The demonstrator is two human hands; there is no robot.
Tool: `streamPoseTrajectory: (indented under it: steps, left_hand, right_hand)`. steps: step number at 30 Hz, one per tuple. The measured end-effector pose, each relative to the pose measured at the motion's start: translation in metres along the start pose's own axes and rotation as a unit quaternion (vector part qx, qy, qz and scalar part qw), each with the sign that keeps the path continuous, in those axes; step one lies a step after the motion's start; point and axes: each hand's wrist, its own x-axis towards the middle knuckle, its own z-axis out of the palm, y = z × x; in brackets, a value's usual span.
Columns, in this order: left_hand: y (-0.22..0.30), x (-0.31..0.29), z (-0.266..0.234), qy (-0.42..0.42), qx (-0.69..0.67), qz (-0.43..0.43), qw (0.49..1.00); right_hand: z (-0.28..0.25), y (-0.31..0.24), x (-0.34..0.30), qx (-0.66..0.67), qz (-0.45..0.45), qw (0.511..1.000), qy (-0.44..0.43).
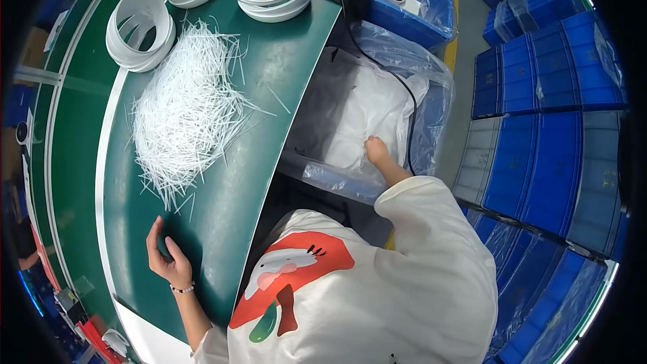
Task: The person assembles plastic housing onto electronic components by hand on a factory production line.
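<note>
My left hand (170, 261), a bracelet at its wrist, is over the green tabletop (232, 209) with fingers apart and nothing in them. Just beyond its fingertips lies a loose heap of thin white strips (185, 111), with a few stray strips around it. My right hand (375, 150) reaches into a bin lined with clear plastic (431, 104). Its fingers are curled closed on a soft white sheet (354, 111) that covers the bin's contents. Whatever lies under the sheet is hidden.
White ring-shaped plastic parts (275, 10) stand at the table's far end. A black cable (384, 67) hangs over the bin. Behind it is a blue crate (411, 23) with a few parts inside. Stacked blue crates (556, 141) line the right side, beyond the floor (465, 71).
</note>
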Motion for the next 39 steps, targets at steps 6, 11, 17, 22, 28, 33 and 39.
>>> streamPoseTrajectory:
  steps: [6,11,17,22,28,33,39]
  left_hand:
    - [0.001,0.005,0.012,0.016,0.005,0.030,0.999]
    - [-0.005,0.006,0.010,-0.016,-0.004,0.051,0.999]
    - [0.000,0.006,0.016,-0.003,-0.051,0.056,0.997]
    - [0.031,0.021,0.032,0.010,-0.167,0.168,0.971]
    - [0.119,0.066,0.082,-0.210,-0.157,0.304,0.916]
    - [0.119,0.063,0.098,-0.388,-0.188,0.294,0.853]
    - [0.087,0.050,0.096,-0.324,-0.104,0.260,0.904]
  right_hand:
    - [0.003,0.021,0.003,0.042,-0.103,0.994,-0.002]
    - [0.008,0.035,-0.001,0.069,-0.172,0.982,0.020]
    - [-0.034,0.007,0.024,0.721,0.293,0.566,0.272]
    - [-0.183,-0.095,-0.020,0.945,0.198,0.208,0.156]
    - [-0.211,-0.165,-0.073,0.962,-0.220,0.051,-0.151]
    - [-0.218,-0.154,-0.100,0.920,-0.237,0.214,-0.225]
    - [-0.137,-0.030,-0.024,0.352,0.124,0.922,-0.106]
